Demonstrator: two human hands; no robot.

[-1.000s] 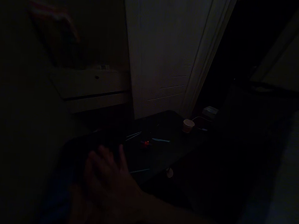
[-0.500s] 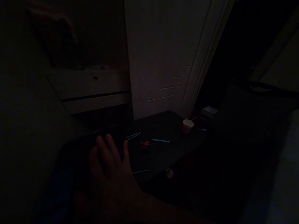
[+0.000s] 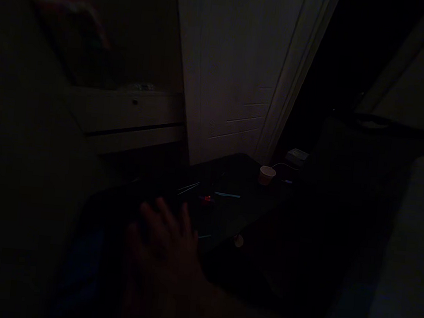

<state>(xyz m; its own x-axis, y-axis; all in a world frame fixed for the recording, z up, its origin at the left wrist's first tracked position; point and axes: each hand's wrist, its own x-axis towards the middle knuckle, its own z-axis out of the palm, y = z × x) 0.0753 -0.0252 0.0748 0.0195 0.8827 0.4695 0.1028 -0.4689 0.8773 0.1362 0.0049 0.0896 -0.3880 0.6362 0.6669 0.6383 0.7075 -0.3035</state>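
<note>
The scene is very dark. My right hand (image 3: 174, 250) reaches in from the lower right, its fingers stretched out and apart, above the near side of a dark table (image 3: 229, 220). Nothing shows in its fingers. A dim skin-toned patch below it may be my left hand (image 3: 133, 290), whose fingers I cannot make out. Beyond the right hand lie a small object with a red glow (image 3: 207, 198), a pair of thin pale sticks (image 3: 188, 188) and a flat bluish knife-shaped tool (image 3: 227, 195). A thin bluish strip (image 3: 204, 236) lies close to the fingers, partly hidden.
A pale cup (image 3: 267, 175) stands at the table's far right, with a white cord (image 3: 285, 165) and a small box (image 3: 297, 155) behind. A drawer unit (image 3: 134, 117) and a pale panelled door (image 3: 238, 72) rise behind the table. A dark bag-like shape (image 3: 360, 162) is at right.
My right hand has shifted slightly right, its fingers spreading from a closer grouping. The skin-toned shape beneath it has grown harder to see. The view has tilted slightly; the table things stay put.
</note>
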